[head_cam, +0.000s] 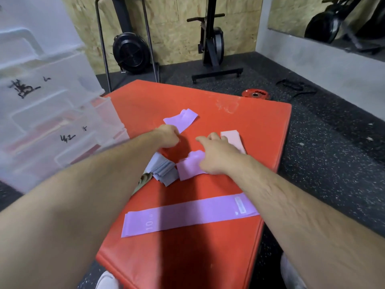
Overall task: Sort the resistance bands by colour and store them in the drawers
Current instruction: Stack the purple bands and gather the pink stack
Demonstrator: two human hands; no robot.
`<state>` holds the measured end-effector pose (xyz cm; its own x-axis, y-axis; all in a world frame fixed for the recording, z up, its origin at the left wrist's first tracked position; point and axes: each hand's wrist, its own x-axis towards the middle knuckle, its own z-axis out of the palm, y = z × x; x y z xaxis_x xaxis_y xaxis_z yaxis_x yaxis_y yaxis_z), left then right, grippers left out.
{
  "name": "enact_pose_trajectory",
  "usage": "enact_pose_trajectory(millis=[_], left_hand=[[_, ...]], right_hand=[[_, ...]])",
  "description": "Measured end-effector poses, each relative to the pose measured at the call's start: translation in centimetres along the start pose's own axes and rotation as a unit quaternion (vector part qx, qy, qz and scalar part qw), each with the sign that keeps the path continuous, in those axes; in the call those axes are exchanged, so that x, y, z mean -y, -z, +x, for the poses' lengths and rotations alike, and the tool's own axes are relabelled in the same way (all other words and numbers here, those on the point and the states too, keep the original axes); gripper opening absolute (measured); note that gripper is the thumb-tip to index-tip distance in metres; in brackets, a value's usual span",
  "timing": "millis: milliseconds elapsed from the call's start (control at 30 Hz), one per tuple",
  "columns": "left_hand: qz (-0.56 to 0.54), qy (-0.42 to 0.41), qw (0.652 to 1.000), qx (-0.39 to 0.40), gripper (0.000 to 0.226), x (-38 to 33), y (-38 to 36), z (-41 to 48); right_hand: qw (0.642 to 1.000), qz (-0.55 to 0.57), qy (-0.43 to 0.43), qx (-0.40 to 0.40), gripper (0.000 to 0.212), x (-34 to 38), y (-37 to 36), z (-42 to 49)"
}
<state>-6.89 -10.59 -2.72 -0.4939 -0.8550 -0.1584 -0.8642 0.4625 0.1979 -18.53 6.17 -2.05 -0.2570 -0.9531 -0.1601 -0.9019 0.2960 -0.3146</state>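
Resistance bands point(188, 215) lie on a red mat point(239, 122) over speckled floor point(323, 163).

Drawer unit point(48, 113) blurred, cut off left; scrawled labels perhaps unreadable.

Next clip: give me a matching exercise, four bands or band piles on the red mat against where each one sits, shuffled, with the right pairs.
Things:
1. flat purple band
2. grey band stack
3. pink band stack
4. far purple band

Places:
A. pinched by the left hand
B. just beyond the right hand
C. nearest the camera, spread out
D. below the left wrist

Pairs: 1-C, 2-D, 3-B, 4-A
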Motion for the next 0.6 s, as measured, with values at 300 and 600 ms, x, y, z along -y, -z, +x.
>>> enact_pose_trajectory(millis=[300, 600], left_hand=[[0.0, -0.081, 0.995, -0.059, 0.021, -1.4, -0.2, 0.1], [-0.174, -0.206, 0.958, -0.098, 0.012, -4.2, 6.2, -9.5]], right_hand=[[1.0, 0.016, 0.0, -0.015, 0.072, -0.4, 0.9, -0.4], [0.964, 0.184, 0.041, -0.185, 0.059, -0.1, 3.0, -1.9]])
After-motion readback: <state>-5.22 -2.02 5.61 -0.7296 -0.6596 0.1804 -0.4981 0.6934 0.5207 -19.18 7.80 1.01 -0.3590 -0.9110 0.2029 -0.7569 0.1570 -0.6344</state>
